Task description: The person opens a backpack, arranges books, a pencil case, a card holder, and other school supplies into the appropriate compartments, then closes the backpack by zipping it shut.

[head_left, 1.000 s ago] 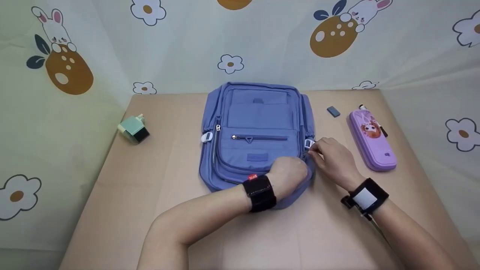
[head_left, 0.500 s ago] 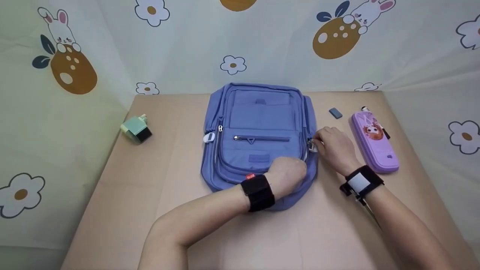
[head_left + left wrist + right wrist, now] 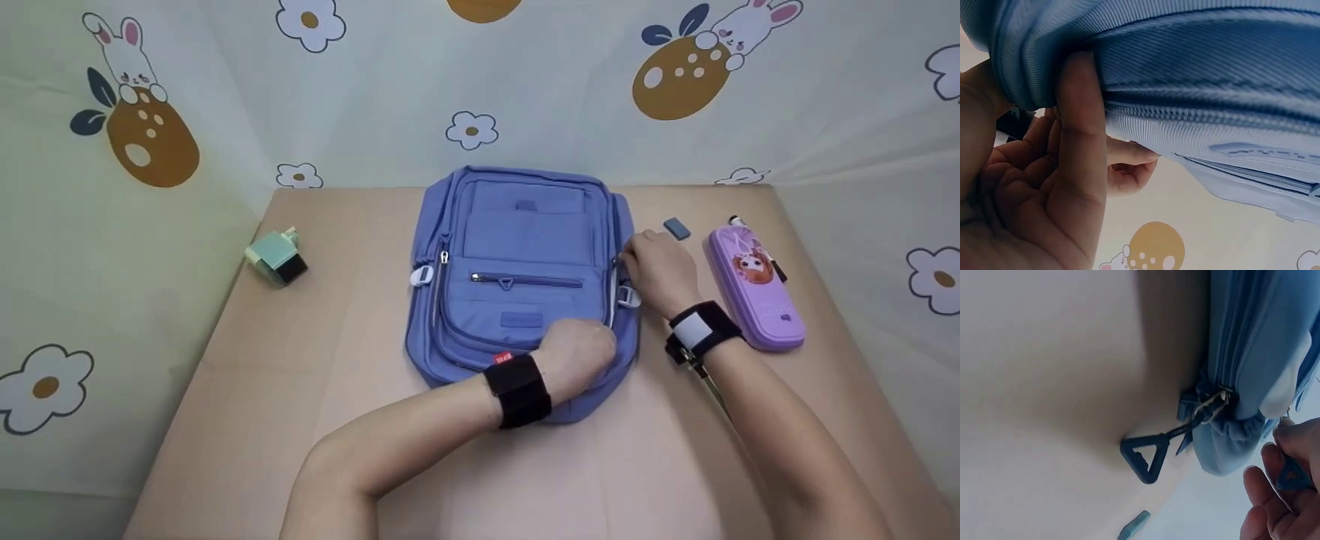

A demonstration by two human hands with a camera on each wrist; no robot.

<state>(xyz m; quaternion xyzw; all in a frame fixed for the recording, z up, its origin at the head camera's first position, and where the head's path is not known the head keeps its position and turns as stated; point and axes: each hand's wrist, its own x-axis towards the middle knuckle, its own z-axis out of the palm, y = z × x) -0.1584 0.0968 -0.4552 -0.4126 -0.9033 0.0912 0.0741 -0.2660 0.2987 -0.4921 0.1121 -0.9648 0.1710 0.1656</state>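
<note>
A blue backpack [image 3: 525,240] lies front side up on the table. My left hand [image 3: 576,356] grips its lower right edge; in the left wrist view, a fold of backpack fabric [image 3: 1022,56] sits between thumb and fingers, beside a zipper track [image 3: 1185,112]. At the right side of the backpack, my right hand [image 3: 660,270] pinches a zipper pull, just above the white side buckle [image 3: 628,298]. The right wrist view shows this triangular zipper pull [image 3: 1293,479] at the fingers, while another triangular zipper pull [image 3: 1145,458] hangs loose from the side.
To the right lie a purple pencil case [image 3: 757,292], a marker-like pen [image 3: 737,221] partly behind it, and a small grey-blue block [image 3: 676,228]. A mint-green object with a black face [image 3: 277,259] stands at the left. Patterned cloth [image 3: 390,97] surrounds the table.
My right hand has moved up along the backpack's right side, past the white buckle, which shows below it now. The left hand keeps its grip at the lower right.
</note>
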